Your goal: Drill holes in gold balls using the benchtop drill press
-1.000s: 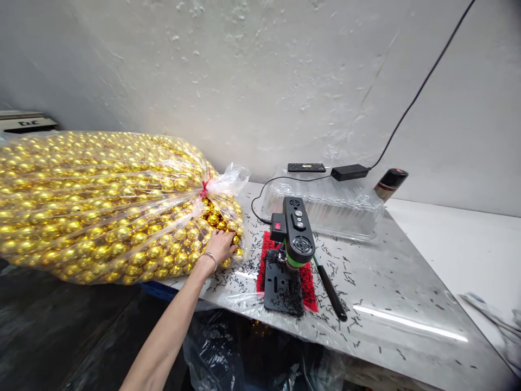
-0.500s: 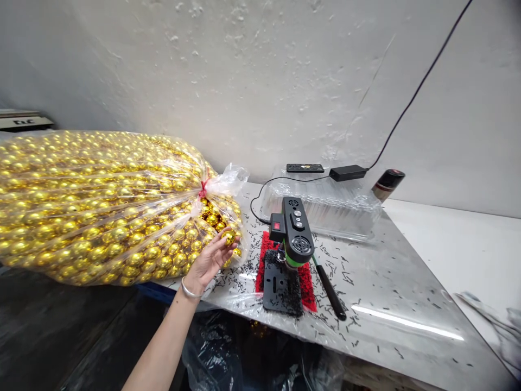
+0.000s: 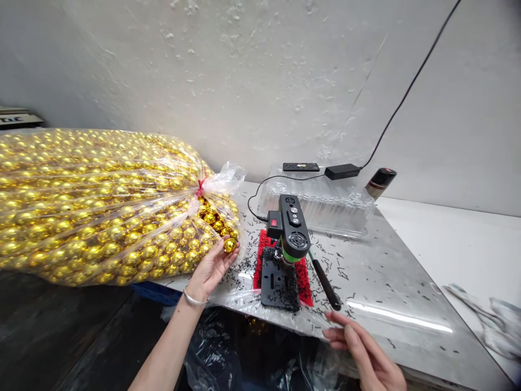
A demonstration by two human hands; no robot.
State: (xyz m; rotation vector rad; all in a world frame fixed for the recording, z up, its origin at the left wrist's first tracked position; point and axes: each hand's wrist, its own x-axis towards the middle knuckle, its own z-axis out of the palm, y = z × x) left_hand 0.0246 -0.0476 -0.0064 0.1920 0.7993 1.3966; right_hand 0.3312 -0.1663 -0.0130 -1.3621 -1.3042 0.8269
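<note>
The left hand (image 3: pixel 211 267) is turned palm up with the fingers loosely spread, and a small shiny gold ball (image 3: pixel 230 245) rests at its fingertips, pinched lightly between thumb and forefinger rather than gripped in the fist. It sits just beside the torn near-right corner of the big clear plastic bag packed with gold balls (image 3: pixel 101 212), which lies on its side along the left of the bench and is knotted with a red tie (image 3: pixel 199 187). The ball looks like a hollow plated bauble: very light, rigid, smooth and slippery, likely to roll off an open palm and to scuff or dent under a hard squeeze, so a gentle pinch across its widest part seems the safest hold. The right hand (image 3: pixel 366 353) comes in at the near right, open and empty, fingers stretched toward the near edge of the plastic-covered steel table (image 3: pixel 399 304). Between the two hands stands a small black bench drill with a red switch and green collar (image 3: pixel 291 233), set on a black base plate over a red mat (image 3: pixel 280 279) and ringed by black shavings. Farther back lie a clear ribbed plastic tray (image 3: pixel 325 203), a black power adapter (image 3: pixel 342 171) and a dark spray can (image 3: pixel 379 182).
</note>
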